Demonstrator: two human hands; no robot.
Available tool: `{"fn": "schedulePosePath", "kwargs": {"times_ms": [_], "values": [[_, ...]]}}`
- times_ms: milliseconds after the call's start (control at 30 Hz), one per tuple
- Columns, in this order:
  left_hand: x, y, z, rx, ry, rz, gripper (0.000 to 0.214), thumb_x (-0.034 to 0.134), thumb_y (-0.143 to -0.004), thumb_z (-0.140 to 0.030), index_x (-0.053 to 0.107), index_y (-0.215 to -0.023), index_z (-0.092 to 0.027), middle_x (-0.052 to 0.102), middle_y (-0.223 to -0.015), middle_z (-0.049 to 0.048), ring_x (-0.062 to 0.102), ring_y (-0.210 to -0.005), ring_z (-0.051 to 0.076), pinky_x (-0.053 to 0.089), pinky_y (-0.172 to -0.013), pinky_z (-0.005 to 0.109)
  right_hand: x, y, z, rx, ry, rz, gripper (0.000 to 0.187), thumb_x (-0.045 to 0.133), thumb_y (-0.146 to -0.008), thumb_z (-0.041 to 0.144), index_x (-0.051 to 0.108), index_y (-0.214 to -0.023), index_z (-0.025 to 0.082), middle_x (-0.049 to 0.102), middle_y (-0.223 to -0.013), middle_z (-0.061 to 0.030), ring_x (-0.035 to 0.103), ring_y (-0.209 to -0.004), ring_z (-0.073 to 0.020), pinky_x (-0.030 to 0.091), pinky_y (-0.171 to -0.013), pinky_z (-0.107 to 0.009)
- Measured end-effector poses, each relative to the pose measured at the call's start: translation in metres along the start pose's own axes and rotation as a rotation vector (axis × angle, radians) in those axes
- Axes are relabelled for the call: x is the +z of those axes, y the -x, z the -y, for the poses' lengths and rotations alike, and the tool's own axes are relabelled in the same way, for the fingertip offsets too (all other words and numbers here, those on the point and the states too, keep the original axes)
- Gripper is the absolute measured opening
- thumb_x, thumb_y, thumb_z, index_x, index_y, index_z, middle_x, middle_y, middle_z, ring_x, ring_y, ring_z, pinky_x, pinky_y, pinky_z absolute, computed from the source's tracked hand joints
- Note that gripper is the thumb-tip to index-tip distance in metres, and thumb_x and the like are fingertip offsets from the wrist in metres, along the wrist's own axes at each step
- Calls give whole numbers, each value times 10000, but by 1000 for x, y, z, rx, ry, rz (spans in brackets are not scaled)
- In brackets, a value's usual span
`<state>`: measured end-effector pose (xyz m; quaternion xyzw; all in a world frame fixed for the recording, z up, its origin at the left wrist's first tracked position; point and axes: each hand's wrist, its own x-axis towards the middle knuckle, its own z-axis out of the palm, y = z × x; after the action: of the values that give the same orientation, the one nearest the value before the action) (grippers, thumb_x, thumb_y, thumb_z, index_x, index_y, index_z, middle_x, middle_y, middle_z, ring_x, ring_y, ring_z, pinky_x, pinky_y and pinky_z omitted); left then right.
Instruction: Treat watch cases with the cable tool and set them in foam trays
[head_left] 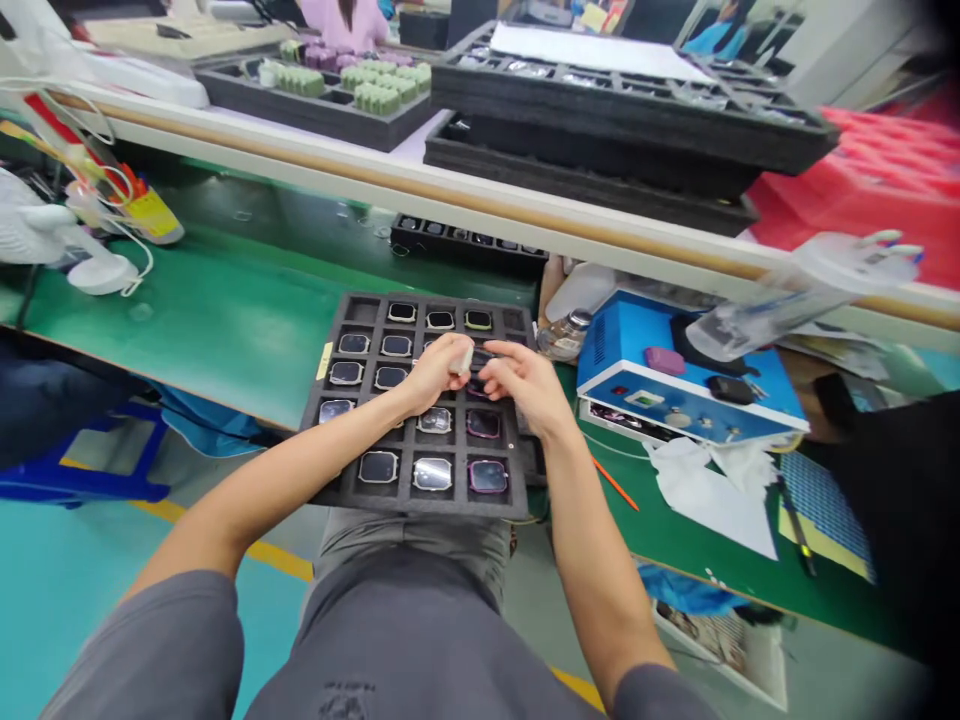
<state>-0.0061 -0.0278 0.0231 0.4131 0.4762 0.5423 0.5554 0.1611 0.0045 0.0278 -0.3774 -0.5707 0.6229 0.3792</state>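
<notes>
in one of the hands (438, 372), a pale piece (463, 360); below, dark-screened watches (378, 466).

The left forearm (322, 445) slants inward and the right forearm (585, 530) rises more steeply, both hands beyond the near edge of the bench (225, 315). The left hand (437, 372) curls tightly; the right hand (529, 388) faces it closely, thumb and bent fingers pointing toward it.

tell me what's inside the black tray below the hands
Rows of rectangular watch cases show; whatever lies beneath the left hand and right hand is covered and can't be seen.
</notes>
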Motion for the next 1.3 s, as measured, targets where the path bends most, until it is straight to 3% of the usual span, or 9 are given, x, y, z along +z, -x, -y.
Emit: {"fn": "schedulePosePath", "kwargs": {"times_ms": [100,200,300,400,467,633,867,1067,1300], "values": [[6,9,-2,16,-18,-28,260,702,-795,-254,497,-942,-188,475,-667,-81,436,-470,52,283,-453,177,-18,30,-2,-47,18,-246,557,817,-708,527,672,-1123,185,731,-763,-3,640,-578,-110,525,-519,-226],[12,15,-10,29,-80,-50,213,668,-787,-166,508,-926,-184,455,-628,-93,404,-452,48,285,-460,182,-45,69,-19,-145,-20,-689,575,817,-692,528,625,-1132,211,678,-731,28,597,-532,-108,478,-468,-224],[-4,12,-30,79,-160,-103,211,663,-804,-159,533,-969,-179,486,-649,-80,420,-480,54,332,-502,192,-72,107,-48,-183,-192,-1012,482,826,-662,412,521,-1012,281,556,-663,97,511,-494,-92,431,-446,-206],[-52,-3,-54,116,-355,-173,308,711,-785,-173,567,-1057,-181,565,-743,-45,504,-573,80,396,-581,206,-91,126,-71,-91,-286,-881,426,778,-666,443,418,-802,261,449,-632,102,432,-466,-77,384,-429,-203],[-92,-17,-67,81,-679,-256,288,594,-846,-193,559,-1131,-192,609,-799,-17,571,-629,126,450,-623,246,-98,125,-75,-26,-322,-787,436,779,-638,479,430,-741,239,442,-630,87,406,-469,-69,371,-430,-206],[-159,-35,-78,69,-964,-342,380,566,-781,-124,574,-1158,-171,668,-805,25,603,-742,193,502,-809,343,-111,105,-54,82,-576,-589,395,863,-574,401,604,-807,215,405,-609,97,335,-488,-51,314,-437,-163],[-171,-39,-82,102,-1230,-221,255,638,-741,-184,706,-986,-187,761,-1066,86,658,-1046,269,454,-999,351,-115,110,-16,-248,-682,-456,149,810,-747,388,704,-786,291,295,-603,71,222,-494,-100,194,-418,-213],[-174,-55,-77,31,-1337,-82,356,543,-770,-170,750,-1060,-166,769,-1120,69,648,-1112,254,447,-1028,307,-80,94,11,-255,-476,-283,125,705,-842,454,715,-851,330,382,-691,36,325,-538,-103,271,-449,-218],[-163,-36,-49,169,-1359,-189,464,477,-913,-221,635,-1327,-83,569,-1409,224,408,-1389,393,233,-1194,585,-54,33,8,-389,-146,-350,293,733,-817,473,681,-1021,269,616,-841,13,555,-589,-91,435,-479,-222]]}}
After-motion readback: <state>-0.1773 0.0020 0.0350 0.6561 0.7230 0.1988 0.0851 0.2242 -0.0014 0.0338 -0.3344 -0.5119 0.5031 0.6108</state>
